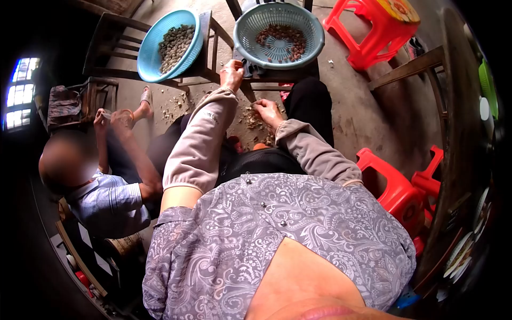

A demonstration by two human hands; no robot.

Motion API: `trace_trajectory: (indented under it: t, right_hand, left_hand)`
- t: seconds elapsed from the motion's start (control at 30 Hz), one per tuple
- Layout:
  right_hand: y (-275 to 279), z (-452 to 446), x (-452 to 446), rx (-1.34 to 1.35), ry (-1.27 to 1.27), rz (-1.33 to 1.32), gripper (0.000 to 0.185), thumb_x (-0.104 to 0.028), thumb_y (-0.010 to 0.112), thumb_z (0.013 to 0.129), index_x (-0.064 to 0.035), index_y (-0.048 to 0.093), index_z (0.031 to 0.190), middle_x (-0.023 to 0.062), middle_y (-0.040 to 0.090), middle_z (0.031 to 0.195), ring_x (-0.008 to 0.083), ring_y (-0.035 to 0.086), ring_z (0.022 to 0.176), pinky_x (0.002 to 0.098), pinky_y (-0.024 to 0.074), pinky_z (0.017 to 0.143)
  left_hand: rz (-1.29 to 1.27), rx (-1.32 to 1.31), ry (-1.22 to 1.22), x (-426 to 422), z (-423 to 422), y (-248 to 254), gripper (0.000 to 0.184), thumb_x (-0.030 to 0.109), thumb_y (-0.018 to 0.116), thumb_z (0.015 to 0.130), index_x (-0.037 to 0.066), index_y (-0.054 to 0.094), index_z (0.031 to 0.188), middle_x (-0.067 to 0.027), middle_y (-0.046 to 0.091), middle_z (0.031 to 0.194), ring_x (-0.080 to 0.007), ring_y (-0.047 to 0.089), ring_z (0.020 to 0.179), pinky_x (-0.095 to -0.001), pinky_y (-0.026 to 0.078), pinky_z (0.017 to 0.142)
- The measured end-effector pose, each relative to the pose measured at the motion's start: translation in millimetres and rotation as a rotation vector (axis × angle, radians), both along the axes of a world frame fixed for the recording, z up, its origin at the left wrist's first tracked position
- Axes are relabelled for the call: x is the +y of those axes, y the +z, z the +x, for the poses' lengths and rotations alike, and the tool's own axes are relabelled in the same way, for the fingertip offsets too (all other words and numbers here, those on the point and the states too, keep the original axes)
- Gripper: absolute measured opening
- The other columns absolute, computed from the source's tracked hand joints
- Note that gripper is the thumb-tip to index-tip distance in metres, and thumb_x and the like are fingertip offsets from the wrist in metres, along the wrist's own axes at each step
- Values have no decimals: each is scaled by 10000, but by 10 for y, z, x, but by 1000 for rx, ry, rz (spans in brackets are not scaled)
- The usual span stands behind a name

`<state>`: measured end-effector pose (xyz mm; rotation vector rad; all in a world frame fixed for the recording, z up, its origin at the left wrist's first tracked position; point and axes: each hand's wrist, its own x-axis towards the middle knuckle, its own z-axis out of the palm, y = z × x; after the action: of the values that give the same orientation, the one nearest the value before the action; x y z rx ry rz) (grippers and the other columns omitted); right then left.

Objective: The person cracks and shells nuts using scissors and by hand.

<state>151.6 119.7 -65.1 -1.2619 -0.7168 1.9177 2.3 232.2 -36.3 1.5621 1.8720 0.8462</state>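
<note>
My left hand (232, 76) is at the near left edge of a grey-blue plastic basket (242, 45), its fingers curled; whatever they hold is hidden. Lower and to the right, my right hand (269, 113) hangs between my knees with thumb and fingers drawn together, and anything in them is too small to name. Small reddish-brown nuts or seeds (296, 48) lie loosely in the grey-blue basket. To its left, a bright blue basket (146, 61) holds a heap of round, grey-brown nuts or seeds (176, 48). Pale broken bits (250, 120) litter the floor under my hands.
Wooden chairs (213, 37) support the baskets. At left a person (109, 200) sits with both hands raised around a small thing. Red plastic stools stand at upper right (368, 40) and lower right (386, 181). A wooden piece of furniture (453, 133) borders the right side.
</note>
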Motion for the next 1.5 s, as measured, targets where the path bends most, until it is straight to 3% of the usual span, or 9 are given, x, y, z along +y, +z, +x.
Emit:
trace_trajectory:
  t: [0.13, 0.33, 0.57, 0.7, 0.87, 1.03, 1.2, 1.37, 1.5]
  right_hand:
    - [-45, 4, -3, -62, 53, 61, 145, -72, 559, 838, 40, 615, 911, 99, 640, 771, 158, 608, 624, 260, 494, 568]
    - [21, -19, 1, -94, 159, 75, 184, -163, 594, 843, 14, 589, 894, 54, 592, 660, 114, 511, 504, 258, 396, 433]
    - [-50, -89, 11, 114, 52, -64, 206, -84, 625, 818, 41, 567, 971, 83, 610, 757, 151, 588, 598, 246, 490, 523]
    - [-46, -25, 37, 280, -27, -69, 211, -37, 609, 822, 49, 557, 1007, 103, 619, 841, 215, 642, 737, 299, 548, 665]
    - [185, 33, 73, 284, -194, 21, 107, -55, 606, 854, -47, 603, 960, 34, 635, 851, 106, 624, 714, 217, 511, 604]
    - [235, 2, 103, 439, -190, 18, 137, 2, 595, 841, -52, 607, 967, 21, 625, 870, 104, 616, 749, 198, 522, 652]
    - [312, -79, 75, 434, -163, 31, 152, -2, 614, 827, -45, 591, 971, 18, 613, 839, 115, 598, 723, 221, 510, 666]
    - [310, -121, 62, 428, -78, 41, 156, -6, 608, 825, -45, 574, 972, 27, 610, 864, 120, 589, 758, 230, 496, 702]
    - [244, -150, 79, 473, -9, 73, 156, 12, 569, 823, -46, 567, 967, 27, 609, 873, 125, 586, 771, 244, 493, 719]
  left_hand:
    - [-53, 345, -53, 86, 259, -88, 405, 316, 686, 759, 59, 572, 1051, -179, 580, 1016, -341, 558, 995, -424, 438, 877]
    - [-425, 503, -156, 305, 350, 152, 712, 412, 718, 709, 79, 426, 1266, -173, 564, 1130, -323, 548, 1086, -408, 458, 899]
    - [-539, 512, -84, 314, 319, 306, 1069, 432, 753, 666, 90, 91, 1433, -243, 518, 1212, -365, 524, 1130, -433, 437, 935]
    - [-436, 514, -115, 260, 258, 181, 898, 345, 740, 680, 98, 213, 1363, -243, 562, 1148, -386, 542, 1092, -443, 425, 936]
    - [-394, 312, -101, 43, -103, 334, 690, 328, 711, 700, 23, 385, 1225, -208, 617, 1015, -309, 629, 881, -365, 488, 749]
    - [-495, -781, -68, -898, -537, 515, 510, 352, 726, 703, 57, 500, 1052, -18, 548, 814, -114, 543, 667, -269, 422, 543]
    - [-389, -613, -61, -1662, -378, 748, 302, 245, 635, 778, 6, 546, 940, -32, 573, 646, -133, 570, 511, -240, 458, 479]
    - [-172, 89, -391, -1898, -393, 450, 550, 158, 527, 845, 39, 281, 1322, -225, 580, 1020, -341, 601, 933, -377, 474, 796]
    - [-70, 287, -401, -1908, -350, 390, 519, 146, 478, 869, 10, 269, 1324, -284, 530, 1099, -427, 551, 976, -439, 459, 809]
